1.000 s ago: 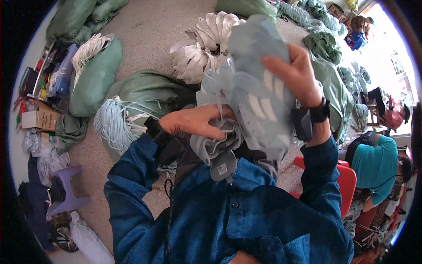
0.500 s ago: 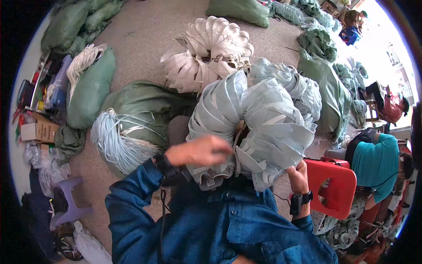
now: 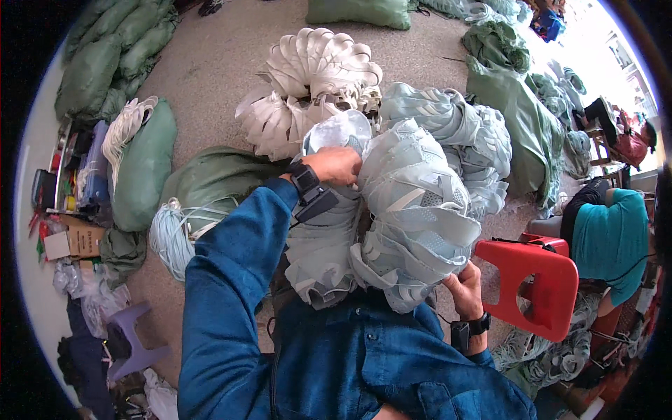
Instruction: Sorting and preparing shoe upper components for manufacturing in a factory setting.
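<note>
Both hands grip a bundle of pale blue-grey mesh fabric pieces (image 3: 413,210) held against the lap.

Left hand (image 3: 338,165) clasps the bundle's top; right hand (image 3: 463,288) pinches its lower edge. White fanned pieces (image 3: 308,77) lie beyond; a red plastic stool (image 3: 542,276) stands just right.

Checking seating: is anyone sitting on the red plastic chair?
No, the red plastic chair has a bare seat; a person in teal sits beyond it.

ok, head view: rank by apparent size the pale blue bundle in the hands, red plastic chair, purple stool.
1. pale blue bundle, though nearness to the camera inflates it
2. red plastic chair
3. purple stool, though it sits near the rim
</note>
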Demonstrator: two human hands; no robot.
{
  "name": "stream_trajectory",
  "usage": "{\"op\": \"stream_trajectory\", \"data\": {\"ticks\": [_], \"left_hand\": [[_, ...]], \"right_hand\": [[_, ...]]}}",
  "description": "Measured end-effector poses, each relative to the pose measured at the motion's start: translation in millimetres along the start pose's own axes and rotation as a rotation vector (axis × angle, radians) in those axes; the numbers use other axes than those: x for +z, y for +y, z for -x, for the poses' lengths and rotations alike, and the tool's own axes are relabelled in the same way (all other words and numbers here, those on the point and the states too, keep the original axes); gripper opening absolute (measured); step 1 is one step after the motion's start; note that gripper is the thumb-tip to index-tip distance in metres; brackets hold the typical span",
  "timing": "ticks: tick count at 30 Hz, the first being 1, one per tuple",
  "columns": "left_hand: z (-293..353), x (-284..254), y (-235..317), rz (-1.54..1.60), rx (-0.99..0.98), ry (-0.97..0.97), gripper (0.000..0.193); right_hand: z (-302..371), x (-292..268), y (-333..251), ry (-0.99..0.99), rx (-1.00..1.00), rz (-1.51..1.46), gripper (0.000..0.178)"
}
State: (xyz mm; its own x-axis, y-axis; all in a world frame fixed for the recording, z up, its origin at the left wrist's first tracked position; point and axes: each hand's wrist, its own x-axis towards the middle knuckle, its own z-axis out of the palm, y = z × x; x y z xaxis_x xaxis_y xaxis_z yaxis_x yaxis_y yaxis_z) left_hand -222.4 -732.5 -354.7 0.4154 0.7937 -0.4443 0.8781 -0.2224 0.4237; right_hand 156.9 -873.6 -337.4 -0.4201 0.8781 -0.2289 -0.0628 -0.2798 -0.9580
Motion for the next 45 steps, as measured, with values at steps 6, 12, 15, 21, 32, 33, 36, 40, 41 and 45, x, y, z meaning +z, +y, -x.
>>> {"op": "stream_trajectory", "data": {"ticks": [6, 12, 15, 21, 32, 33, 36, 40, 41, 45], "left_hand": [[17, 18, 4, 0.093, 0.005, 0.022, 0.031], [33, 14, 8, 0.501, -0.042, -0.212, 0.035], [47, 9, 10, 0.488, -0.065, -0.204, 0.029], [104, -6, 32, 0.681, 0.207, 0.158, 0.021], [118, 33, 39, 0.586, 0.089, 0.906, 0.021], [113, 32, 34, 0.681, 0.018, 0.914, 0.021], [114, 29, 31, 0.618, 0.063, 0.987, 0.024], [110, 32, 68, 0.275, 0.218, 0.995, 0.021], [111, 37, 71, 0.107, 0.301, 1.035, 0.019], [107, 75, 54, 0.110, 0.203, 1.061, 0.015]], "right_hand": [[-4, 12, -6, 0.019, 0.025, 0.029, 0.042], [16, 33, 6, 0.062, 0.102, 0.122, 0.069], [20, 38, 5, -0.010, 0.226, 0.124, 0.065], [-8, 35, 23, 0.003, 0.117, 0.167, 0.044], [-87, 39, 35, -0.038, -0.099, 0.524, 0.036], [-80, 41, 35, 0.059, 0.076, -0.241, 0.038], [-64, 65, 36, 0.049, -0.084, -0.092, 0.038], [-100, 14, 89, 0.118, -0.649, 0.883, 0.029], [-106, 21, 90, 0.116, -0.655, 0.873, 0.029], [-79, 39, 63, 0.147, -0.320, 0.494, 0.022]]}}
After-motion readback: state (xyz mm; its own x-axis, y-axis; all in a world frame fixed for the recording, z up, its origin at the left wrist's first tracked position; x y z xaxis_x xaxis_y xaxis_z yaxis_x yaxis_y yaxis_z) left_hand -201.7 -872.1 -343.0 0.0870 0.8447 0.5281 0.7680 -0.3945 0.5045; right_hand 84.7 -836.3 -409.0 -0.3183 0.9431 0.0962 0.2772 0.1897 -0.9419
